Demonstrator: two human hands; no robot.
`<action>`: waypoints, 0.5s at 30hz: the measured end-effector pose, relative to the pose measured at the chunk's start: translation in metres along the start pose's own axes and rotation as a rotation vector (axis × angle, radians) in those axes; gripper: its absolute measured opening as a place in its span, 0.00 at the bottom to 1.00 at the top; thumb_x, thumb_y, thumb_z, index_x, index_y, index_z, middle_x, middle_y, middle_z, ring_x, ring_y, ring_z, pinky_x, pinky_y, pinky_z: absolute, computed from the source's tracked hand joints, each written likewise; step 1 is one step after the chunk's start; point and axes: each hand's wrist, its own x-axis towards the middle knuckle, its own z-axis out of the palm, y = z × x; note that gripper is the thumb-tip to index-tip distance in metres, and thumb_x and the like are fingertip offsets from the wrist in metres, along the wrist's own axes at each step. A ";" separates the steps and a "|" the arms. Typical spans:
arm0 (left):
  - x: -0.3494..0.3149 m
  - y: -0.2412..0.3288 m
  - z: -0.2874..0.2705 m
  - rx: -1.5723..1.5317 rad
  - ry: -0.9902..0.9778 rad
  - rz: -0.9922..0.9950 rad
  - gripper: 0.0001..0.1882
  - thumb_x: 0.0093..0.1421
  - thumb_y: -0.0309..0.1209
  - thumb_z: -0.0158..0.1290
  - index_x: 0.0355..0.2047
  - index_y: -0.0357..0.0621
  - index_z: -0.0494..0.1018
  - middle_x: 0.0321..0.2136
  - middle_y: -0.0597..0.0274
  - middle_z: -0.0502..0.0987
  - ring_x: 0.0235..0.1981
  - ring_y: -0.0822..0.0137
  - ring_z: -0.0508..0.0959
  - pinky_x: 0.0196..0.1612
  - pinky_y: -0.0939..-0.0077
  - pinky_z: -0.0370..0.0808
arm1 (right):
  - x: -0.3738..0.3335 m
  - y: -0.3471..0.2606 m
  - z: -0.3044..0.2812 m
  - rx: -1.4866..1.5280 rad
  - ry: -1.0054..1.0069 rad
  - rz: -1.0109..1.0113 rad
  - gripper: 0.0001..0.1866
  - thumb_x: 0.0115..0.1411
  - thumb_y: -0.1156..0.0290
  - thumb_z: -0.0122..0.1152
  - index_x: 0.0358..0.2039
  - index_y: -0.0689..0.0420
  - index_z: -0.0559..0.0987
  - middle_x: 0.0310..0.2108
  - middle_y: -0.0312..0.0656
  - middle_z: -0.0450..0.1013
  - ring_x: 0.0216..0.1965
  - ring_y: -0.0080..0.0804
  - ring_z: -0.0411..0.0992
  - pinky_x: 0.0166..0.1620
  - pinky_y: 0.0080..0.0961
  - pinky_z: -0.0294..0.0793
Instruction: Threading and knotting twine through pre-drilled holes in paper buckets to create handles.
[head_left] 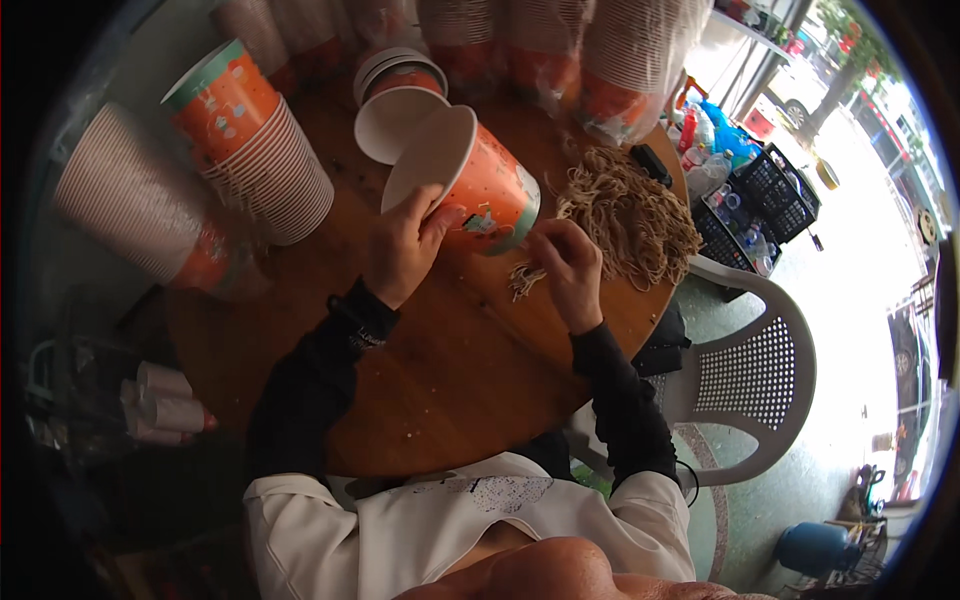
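Note:
My left hand grips an orange paper bucket with a green band, thumb on its printed outer wall near the rim. The bucket lies tilted in the air, its white mouth facing left. Close to its base, my right hand has its fingertips pinched together; what is between them is too small to make out. Just left of those fingers is a small tuft of tan string. Beyond the right hand a large tangled heap of tan string lies on the round wooden table.
More paper buckets lie behind the held one. A tall nested stack of orange buckets stands at left, beside plastic-wrapped stacks. Wrapped stacks line the far edge. A grey plastic chair and black crates are at right.

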 end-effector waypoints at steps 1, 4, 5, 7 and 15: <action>-0.013 -0.001 -0.004 -0.160 0.016 -0.179 0.11 0.61 0.30 0.57 0.41 0.38 0.71 0.29 0.55 0.78 0.30 0.63 0.80 0.31 0.68 0.74 | -0.003 -0.006 0.018 0.023 -0.065 -0.024 0.03 0.61 0.76 0.60 0.34 0.62 0.76 0.28 0.34 0.73 0.28 0.16 0.71 0.30 0.15 0.72; -0.040 0.005 -0.019 -0.322 0.006 -0.397 0.12 0.63 0.28 0.54 0.45 0.35 0.69 0.30 0.51 0.78 0.31 0.65 0.81 0.32 0.70 0.75 | -0.007 -0.020 0.053 -0.162 -0.104 -0.095 0.03 0.60 0.77 0.60 0.35 0.61 0.76 0.27 0.36 0.73 0.29 0.17 0.72 0.32 0.16 0.72; -0.045 0.007 -0.022 -0.330 -0.030 -0.424 0.12 0.64 0.26 0.53 0.47 0.34 0.69 0.31 0.50 0.77 0.32 0.67 0.80 0.33 0.72 0.75 | -0.010 -0.016 0.061 -0.112 -0.115 -0.002 0.03 0.59 0.78 0.59 0.34 0.62 0.76 0.29 0.39 0.72 0.30 0.20 0.72 0.32 0.19 0.72; -0.057 0.008 -0.022 -0.368 -0.009 -0.420 0.13 0.65 0.25 0.51 0.48 0.34 0.68 0.31 0.50 0.77 0.32 0.67 0.80 0.34 0.73 0.75 | -0.014 -0.016 0.078 -0.067 -0.121 -0.017 0.03 0.59 0.78 0.59 0.33 0.62 0.75 0.30 0.40 0.72 0.30 0.23 0.73 0.33 0.21 0.72; -0.079 0.004 -0.015 -0.792 -0.078 -0.652 0.18 0.65 0.22 0.46 0.55 0.36 0.65 0.41 0.56 0.77 0.41 0.71 0.78 0.43 0.77 0.74 | -0.031 -0.020 0.090 -0.227 -0.193 -0.062 0.05 0.56 0.77 0.58 0.32 0.65 0.75 0.35 0.44 0.70 0.32 0.32 0.72 0.36 0.26 0.72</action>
